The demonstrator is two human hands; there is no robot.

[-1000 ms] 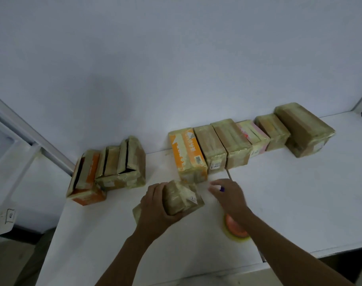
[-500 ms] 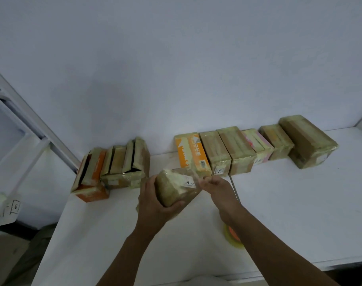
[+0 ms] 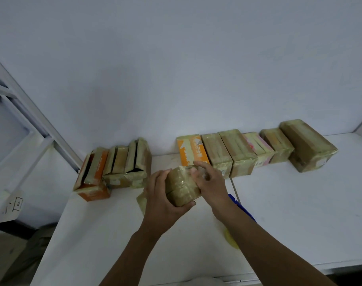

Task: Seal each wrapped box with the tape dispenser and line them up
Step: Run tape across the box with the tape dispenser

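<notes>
My left hand [image 3: 162, 198] grips a small tape-wrapped brown box [image 3: 181, 187] held above the white table [image 3: 299, 223], thumb under its near edge. My right hand [image 3: 210, 182] lies over the box's far right end, fingers curled on it. The tape dispenser [image 3: 240, 207], blue with a yellowish tape roll, rests on the table under my right forearm and is mostly hidden. A row of several wrapped boxes [image 3: 244, 153] lines the wall, starting with an orange box [image 3: 191, 151] just behind my hands.
A group of open-flapped boxes [image 3: 116, 166] stands at the table's back left corner, one orange box [image 3: 93, 193] in front. A metal frame [image 3: 31, 120] rises at the left. A seam [image 3: 235, 188] divides the table. Another wrapped piece [image 3: 142, 201] lies behind my left hand.
My right hand moved from the table near the dispenser onto the box's far end. The left hand raised and turned the box, so a broad side faces up.
</notes>
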